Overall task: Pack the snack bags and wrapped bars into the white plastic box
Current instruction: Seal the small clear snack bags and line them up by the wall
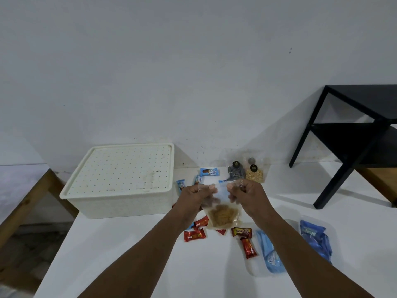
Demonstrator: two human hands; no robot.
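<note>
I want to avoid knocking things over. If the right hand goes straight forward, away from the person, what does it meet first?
Probably the clear pouch of pale nuts standing just beyond the right hand, which grips the clear snack bag. Depth is unclear; the hand may pass above it.

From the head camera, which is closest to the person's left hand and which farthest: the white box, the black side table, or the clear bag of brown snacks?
1. Clear bag of brown snacks: pinched in the left hand itself, hanging between both hands.
2. White box: just to the hand's left, lid on.
3. Black side table: far right, against the wall.
</note>
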